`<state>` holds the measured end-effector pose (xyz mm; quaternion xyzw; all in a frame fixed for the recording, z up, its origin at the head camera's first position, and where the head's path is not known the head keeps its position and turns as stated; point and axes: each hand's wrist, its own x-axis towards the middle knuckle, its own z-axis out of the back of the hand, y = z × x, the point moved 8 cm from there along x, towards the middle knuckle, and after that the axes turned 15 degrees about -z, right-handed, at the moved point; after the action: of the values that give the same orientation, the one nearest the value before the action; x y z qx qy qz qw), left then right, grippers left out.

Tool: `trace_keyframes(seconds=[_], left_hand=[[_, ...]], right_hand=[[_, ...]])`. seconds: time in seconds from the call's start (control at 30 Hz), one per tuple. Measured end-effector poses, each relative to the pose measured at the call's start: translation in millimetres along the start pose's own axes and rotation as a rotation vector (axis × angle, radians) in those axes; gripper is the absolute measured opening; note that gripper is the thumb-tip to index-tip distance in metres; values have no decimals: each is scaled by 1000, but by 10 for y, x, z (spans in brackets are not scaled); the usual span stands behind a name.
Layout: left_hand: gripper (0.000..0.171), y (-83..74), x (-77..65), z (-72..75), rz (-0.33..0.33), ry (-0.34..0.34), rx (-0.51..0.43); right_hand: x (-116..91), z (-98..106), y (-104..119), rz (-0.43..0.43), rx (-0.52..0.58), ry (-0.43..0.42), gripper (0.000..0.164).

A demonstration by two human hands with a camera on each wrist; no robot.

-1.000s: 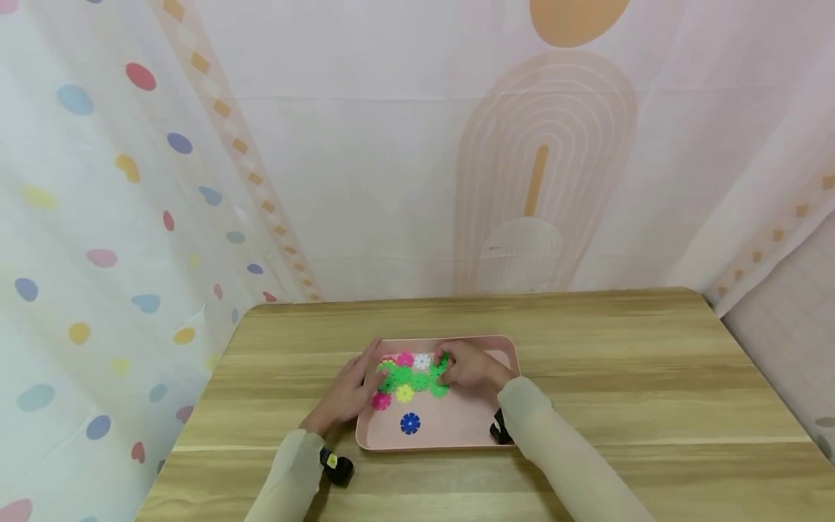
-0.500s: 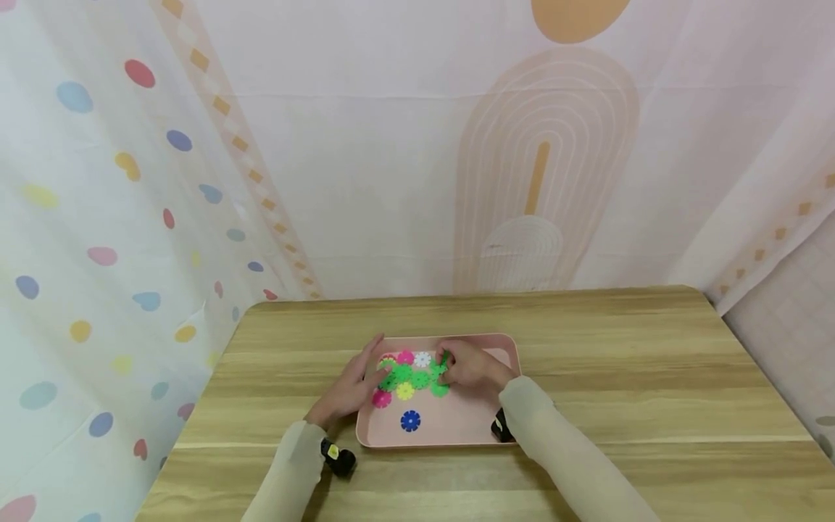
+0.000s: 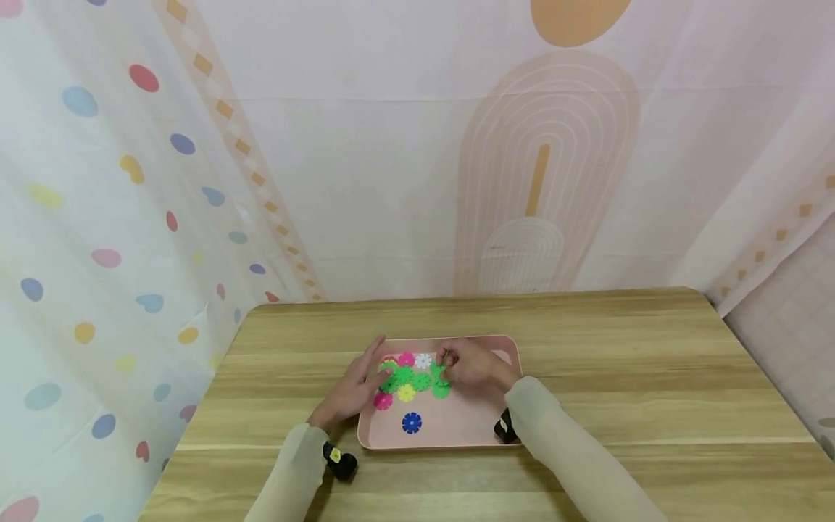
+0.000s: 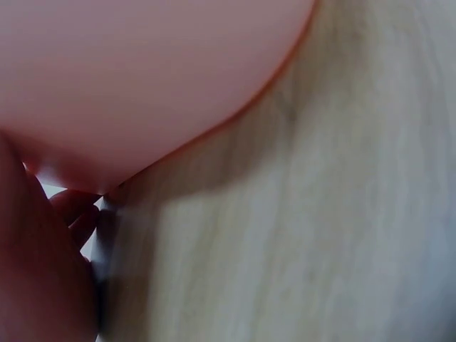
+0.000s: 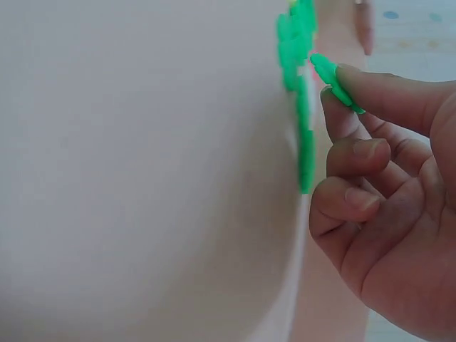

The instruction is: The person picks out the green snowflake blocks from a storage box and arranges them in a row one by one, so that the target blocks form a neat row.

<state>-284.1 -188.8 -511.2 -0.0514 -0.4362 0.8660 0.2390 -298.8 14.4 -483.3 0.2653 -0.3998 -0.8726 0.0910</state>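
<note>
At the left rim of the smooth tray (image 3: 459, 426), the left hand (image 3: 352, 395) lies with fingers extended; notched green discs (image 3: 419, 381) sit mostly in its left half; over its right half, the right hand (image 3: 475, 364) pinches a thin disc (image 5: 333, 80).

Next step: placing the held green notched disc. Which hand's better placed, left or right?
Right, I'd say. The right hand pinches the green notched disc between thumb and finger, near the other green discs. The left hand rests at the rectangular pink tray's left end, with no disc visibly pinched.
</note>
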Motion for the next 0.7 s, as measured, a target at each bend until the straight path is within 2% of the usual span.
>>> trace_keyframes(seconds=[0.07,0.23,0.4,0.5,0.7], left_hand=[[70,0,6,3,-2,-1,-2],[70,5,14,10,2,0,-1],[70,38,7,3,20,-2,3],[69,60,15,9,27,-8,10],[69,80,23,9,25,-17,0]], right_hand=[[-29,37,19,0,10,-1,16],[-119,169,105,68,40,-21,15],[-237,315,115,45,12,-60,17],[-310,433,97,37,11,-84,16],[-442,658,-48,58,113,-101,11]])
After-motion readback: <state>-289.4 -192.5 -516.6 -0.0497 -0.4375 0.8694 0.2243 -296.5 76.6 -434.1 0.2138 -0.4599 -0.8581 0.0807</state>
